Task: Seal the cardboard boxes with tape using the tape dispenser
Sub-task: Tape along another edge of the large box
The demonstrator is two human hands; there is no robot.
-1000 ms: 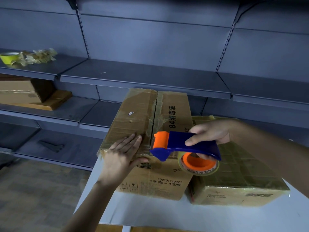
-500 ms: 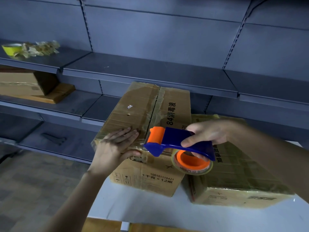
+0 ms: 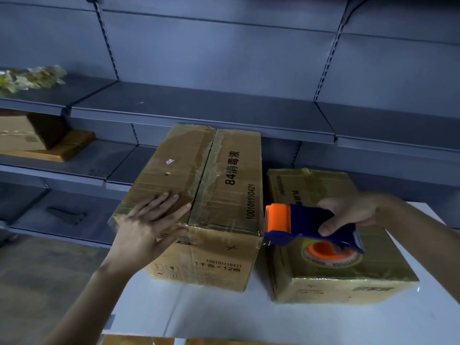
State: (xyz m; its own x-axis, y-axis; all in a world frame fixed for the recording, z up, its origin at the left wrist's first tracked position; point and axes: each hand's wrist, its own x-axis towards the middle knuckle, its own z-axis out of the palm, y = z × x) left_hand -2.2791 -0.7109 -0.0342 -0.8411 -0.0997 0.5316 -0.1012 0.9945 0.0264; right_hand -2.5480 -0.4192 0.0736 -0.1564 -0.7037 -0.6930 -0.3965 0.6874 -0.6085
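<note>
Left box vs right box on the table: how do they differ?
The left box stands taller; the right box is lower and flatter.
The left box bears bold black 84 print on top; the right box's top print is small and faint.
The left hand lies flat on the left box; the right hand holds the tape dispenser above the right box.
Shared: both are closed, taped cardboard, side by side on the white table.

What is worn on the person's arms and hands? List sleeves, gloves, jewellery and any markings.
Nothing is worn that shows. The left hand and right hand are ungloved, with no ring visible. The left forearm and right forearm are bare to the frame's edge: no sleeve, watch, bracelet or marking. The right hand is motion-blurred, so small details there cannot be ruled out.
</note>
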